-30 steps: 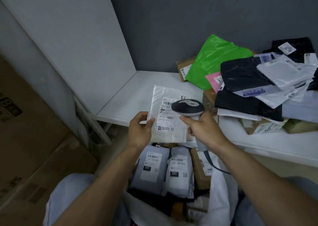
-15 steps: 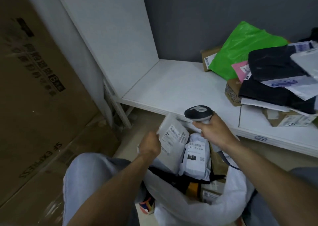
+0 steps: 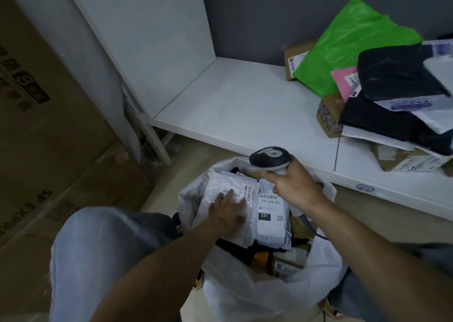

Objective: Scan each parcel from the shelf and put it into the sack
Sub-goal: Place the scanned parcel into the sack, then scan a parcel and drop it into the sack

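Observation:
A white sack (image 3: 247, 294) stands open between my knees, holding several parcels. My left hand (image 3: 229, 215) lies flat with straight fingers on a white plastic parcel (image 3: 221, 185) at the sack's top left. Beside it lies a grey parcel (image 3: 270, 221) with a "231" label. My right hand (image 3: 291, 187) grips the handle of a black and grey barcode scanner (image 3: 269, 157) above the sack's far rim. On the white shelf (image 3: 245, 108) at the right lies a heap of parcels: a green bag (image 3: 348, 44), a pink one (image 3: 344, 81), black bags (image 3: 397, 74) and brown boxes (image 3: 327, 115).
Large brown cardboard boxes (image 3: 39, 115) stand against the wall at the left. A white side panel (image 3: 147, 35) bounds the shelf's left end. The left half of the shelf is bare. My knees in light trousers (image 3: 98, 253) flank the sack.
My left hand has brought the white parcel down from in front of the scanner into the sack and now lies flat on it. My view has swung left and downward.

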